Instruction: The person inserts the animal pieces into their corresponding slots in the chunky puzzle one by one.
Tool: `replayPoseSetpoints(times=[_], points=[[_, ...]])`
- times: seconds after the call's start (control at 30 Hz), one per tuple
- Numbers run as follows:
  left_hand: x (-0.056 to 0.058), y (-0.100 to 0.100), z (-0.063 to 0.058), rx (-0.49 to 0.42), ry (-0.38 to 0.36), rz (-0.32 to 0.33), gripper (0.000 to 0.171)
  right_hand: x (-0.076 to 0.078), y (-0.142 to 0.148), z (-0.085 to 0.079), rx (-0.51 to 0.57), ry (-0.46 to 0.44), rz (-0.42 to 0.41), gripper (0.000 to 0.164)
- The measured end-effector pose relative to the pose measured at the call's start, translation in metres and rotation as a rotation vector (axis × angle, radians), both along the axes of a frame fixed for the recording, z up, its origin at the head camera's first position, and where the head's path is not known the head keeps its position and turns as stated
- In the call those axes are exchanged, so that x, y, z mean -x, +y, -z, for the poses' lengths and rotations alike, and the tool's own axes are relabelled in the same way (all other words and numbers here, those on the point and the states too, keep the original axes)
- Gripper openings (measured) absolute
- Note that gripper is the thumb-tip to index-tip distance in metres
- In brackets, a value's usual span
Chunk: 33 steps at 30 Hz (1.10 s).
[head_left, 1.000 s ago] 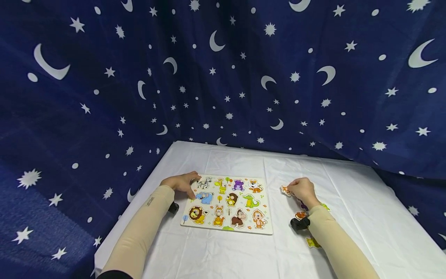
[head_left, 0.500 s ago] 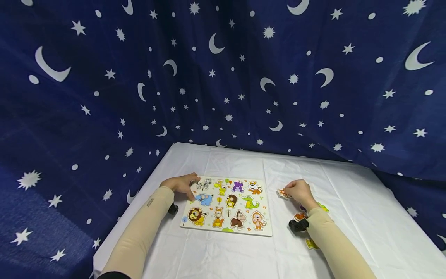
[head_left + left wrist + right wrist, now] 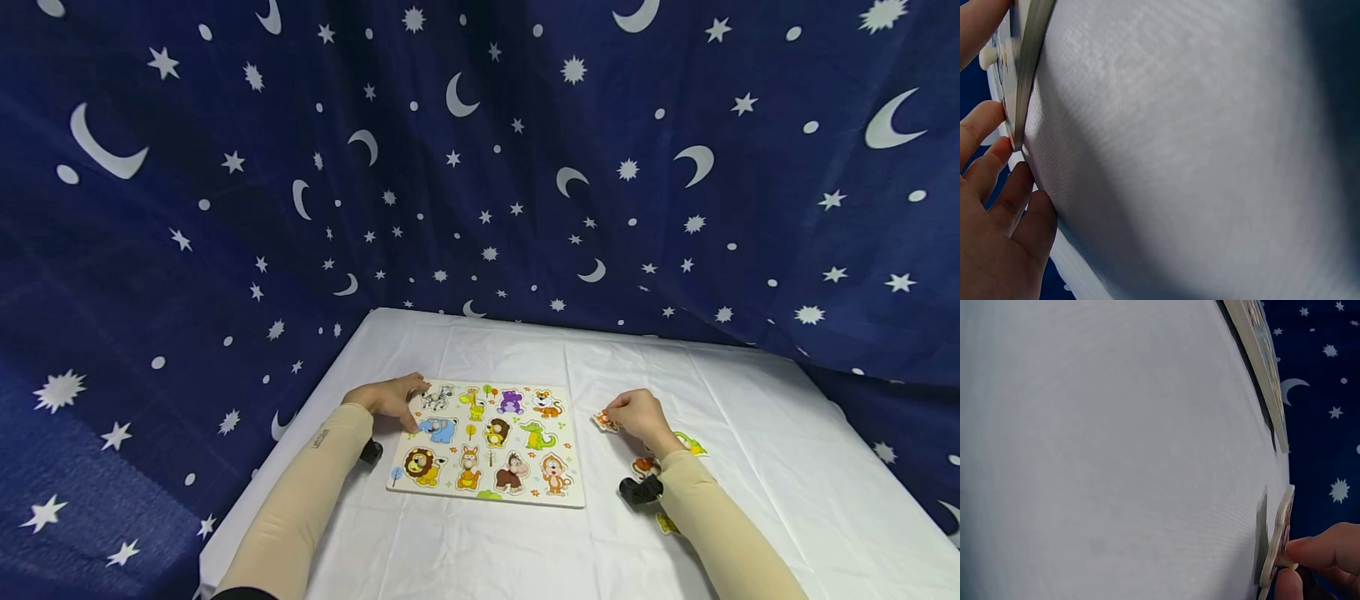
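A wooden animal puzzle board [image 3: 486, 458] lies flat on the white cloth, its zebra, elephant, lion and other animals in view. At its left side, my left hand [image 3: 390, 398] has its fingers loosely spread and its thumb over the board near the elephant. Fingertips [image 3: 999, 112] touch the board's edge in the left wrist view. Right of the board, my right hand [image 3: 637, 415] pinches a small orange and white animal puzzle piece [image 3: 604, 422]. The right wrist view shows thumb and finger at the knob of that piece [image 3: 1277, 540], tilted close over the cloth.
Loose pieces lie about the right forearm: a green one [image 3: 692, 445], an orange one [image 3: 643, 467] and a yellow-green one [image 3: 666, 523], partly hidden. A dark blue curtain [image 3: 480, 183] with moons and stars hangs behind the white-clothed table [image 3: 465, 542].
My right hand has shifted slightly left and toward me with the pinched puzzle piece. My left hand keeps its place at the board.
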State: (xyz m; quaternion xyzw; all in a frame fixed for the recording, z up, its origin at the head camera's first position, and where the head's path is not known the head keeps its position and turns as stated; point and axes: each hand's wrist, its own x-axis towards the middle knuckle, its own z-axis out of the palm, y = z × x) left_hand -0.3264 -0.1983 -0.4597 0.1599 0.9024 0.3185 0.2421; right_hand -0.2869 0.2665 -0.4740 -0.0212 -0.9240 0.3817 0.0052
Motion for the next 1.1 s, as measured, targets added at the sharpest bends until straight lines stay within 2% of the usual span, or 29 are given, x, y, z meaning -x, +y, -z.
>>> replayPoseSetpoints(times=[0.57, 0.73, 1.1], points=[[0.000, -0.001, 0.001, 0.046, 0.008, 0.000, 0.097, -0.009, -0.009, -0.004, 0.036, 0.028, -0.078, 0.008], [0.000, -0.001, -0.002, 0.038, 0.012, 0.011, 0.097, -0.010, -0.010, -0.005, 0.070, 0.002, -0.099, 0.009], [0.000, -0.001, -0.001, 0.034, 0.006, 0.001, 0.097, -0.015, -0.018, -0.003, 0.138, -0.055, -0.081, 0.011]])
